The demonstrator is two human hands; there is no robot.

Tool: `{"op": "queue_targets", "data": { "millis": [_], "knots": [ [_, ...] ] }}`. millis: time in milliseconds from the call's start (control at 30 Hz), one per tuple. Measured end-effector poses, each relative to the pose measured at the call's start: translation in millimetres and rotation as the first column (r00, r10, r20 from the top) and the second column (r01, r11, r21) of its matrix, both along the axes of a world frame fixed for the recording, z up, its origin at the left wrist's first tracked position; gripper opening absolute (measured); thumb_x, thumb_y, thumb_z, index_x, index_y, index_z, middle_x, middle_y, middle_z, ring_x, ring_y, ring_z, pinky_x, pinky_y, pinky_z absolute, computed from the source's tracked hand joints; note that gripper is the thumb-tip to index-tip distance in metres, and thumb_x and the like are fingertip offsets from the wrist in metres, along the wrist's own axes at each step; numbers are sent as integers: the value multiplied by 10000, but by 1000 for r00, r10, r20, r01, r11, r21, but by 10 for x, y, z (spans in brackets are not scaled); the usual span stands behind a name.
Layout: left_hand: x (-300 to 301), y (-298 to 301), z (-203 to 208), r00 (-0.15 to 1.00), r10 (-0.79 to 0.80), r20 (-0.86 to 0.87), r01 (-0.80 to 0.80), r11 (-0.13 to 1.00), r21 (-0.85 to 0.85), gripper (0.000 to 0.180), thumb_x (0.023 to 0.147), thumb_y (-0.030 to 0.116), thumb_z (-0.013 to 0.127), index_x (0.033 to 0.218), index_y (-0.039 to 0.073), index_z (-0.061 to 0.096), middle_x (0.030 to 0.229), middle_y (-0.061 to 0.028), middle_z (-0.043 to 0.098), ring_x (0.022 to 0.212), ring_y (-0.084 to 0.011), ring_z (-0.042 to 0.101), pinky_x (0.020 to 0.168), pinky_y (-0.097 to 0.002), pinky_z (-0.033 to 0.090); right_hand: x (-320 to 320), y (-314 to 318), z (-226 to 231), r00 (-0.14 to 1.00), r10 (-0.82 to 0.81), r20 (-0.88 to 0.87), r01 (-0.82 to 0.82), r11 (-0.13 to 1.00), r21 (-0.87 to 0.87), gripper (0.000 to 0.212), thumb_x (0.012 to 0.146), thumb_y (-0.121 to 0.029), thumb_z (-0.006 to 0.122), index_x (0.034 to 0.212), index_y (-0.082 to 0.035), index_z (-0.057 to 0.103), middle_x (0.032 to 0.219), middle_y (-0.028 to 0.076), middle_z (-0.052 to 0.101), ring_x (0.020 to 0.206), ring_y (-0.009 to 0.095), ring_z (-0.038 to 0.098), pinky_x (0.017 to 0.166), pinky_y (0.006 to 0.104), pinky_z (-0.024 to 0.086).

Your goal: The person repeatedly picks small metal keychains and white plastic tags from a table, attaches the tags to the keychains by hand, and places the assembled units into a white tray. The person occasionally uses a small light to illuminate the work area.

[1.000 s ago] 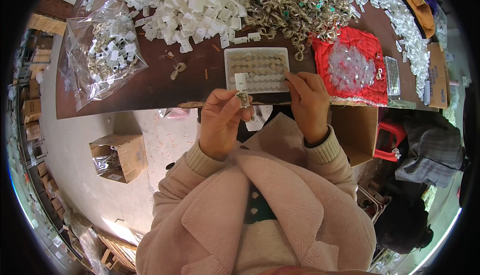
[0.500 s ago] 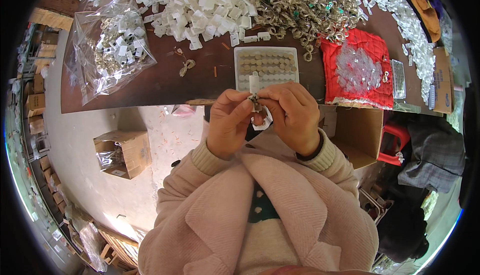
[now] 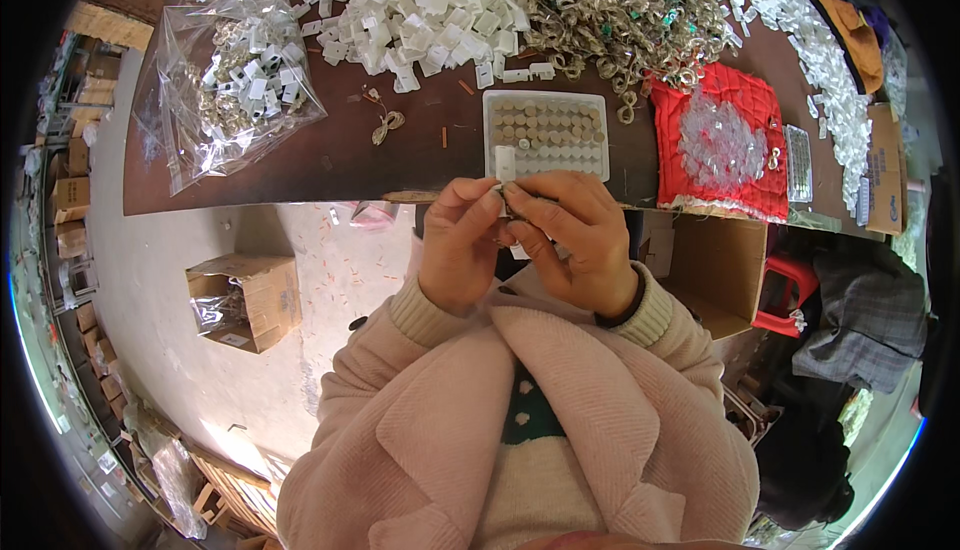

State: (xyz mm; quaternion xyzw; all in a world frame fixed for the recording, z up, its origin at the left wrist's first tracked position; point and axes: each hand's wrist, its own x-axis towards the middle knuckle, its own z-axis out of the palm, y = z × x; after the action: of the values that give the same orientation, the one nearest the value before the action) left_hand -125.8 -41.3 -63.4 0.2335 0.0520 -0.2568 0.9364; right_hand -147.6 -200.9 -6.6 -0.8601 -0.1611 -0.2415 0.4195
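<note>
My left hand (image 3: 460, 242) and my right hand (image 3: 578, 235) meet at the table's near edge, closed on a small white plastic casing (image 3: 505, 162). Its pale end sticks up beyond the fingertips. The fingers hide its lower part, and whatever else they pinch there is too small to make out. Just beyond the hands lies a white tray (image 3: 565, 164) with rows of round beige discs (image 3: 545, 122); a shinier disc sits among them.
Heaps of white casings (image 3: 420, 20) and coiled wires with green parts (image 3: 625, 20) cover the table's far side. A clear bag (image 3: 180, 155) of parts lies left. Right is a red cloth (image 3: 735, 90) with clear pieces. Cardboard boxes (image 3: 275, 300) stand below.
The fingers have closed further around the casing, so less of its middle shows. My right fingers have shifted their pinch. The whole view has moved slightly, carrying the table's contents rightward.
</note>
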Motion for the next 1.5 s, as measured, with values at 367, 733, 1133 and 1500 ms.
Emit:
{"op": "queue_targets", "data": {
  "millis": [367, 733, 1133, 1500],
  "knots": [
    [-15, 20, 77, 991, -136, -2, 136, 988, -71, 148, 975, 106, 622, 1119, 72, 631, 1003, -86, 694, 856, -162, 654, 629, -230, 493, 39, 62, -98, 950, 25, -313, 164, 809, 565, 162, 850, 35, 715, 1009, 10, 697, 947, 111, 720, 772, 140, 691, 704, 247, 541],
    [-90, -42, 212, 987, -99, -128, 81, 988, -134, 179, 1000, 154, 599, 1160, 76, 609, 1080, -41, 671, 985, -154, 635, 897, -326, 500, 70, -40, -78, 974, 202, 103, -226, 911, 346, 283, 738, 137, 696, 986, -1, 708, 1055, 133, 682, 986, 281, 684, 829, 347, 559],
    [-183, -138, 81, 995, -36, -94, 14, 976, -219, 295, 997, 245, 617, 1240, 92, 553, 1219, -35, 602, 1184, -172, 537, 1050, -368, 421, 71, 128, -124, 987, 92, 135, -138, 914, 381, 282, 775, 147, 669, 1006, -15, 680, 1066, 138, 687, 1019, 295, 670, 866, 368, 544],
    [-167, -272, 139, 994, -104, -45, 108, 989, 102, 178, 994, 199, 597, 1101, 64, 555, 929, -59, 572, 864, -183, 489, 830, -347, 416, -447, -788, -222, 933, -361, -15, 361, 933, -17, 262, 810, 57, 704, 1059, -22, 727, 1010, 125, 725, 876, 271, 693, 769, 337, 551]
  ]
}}
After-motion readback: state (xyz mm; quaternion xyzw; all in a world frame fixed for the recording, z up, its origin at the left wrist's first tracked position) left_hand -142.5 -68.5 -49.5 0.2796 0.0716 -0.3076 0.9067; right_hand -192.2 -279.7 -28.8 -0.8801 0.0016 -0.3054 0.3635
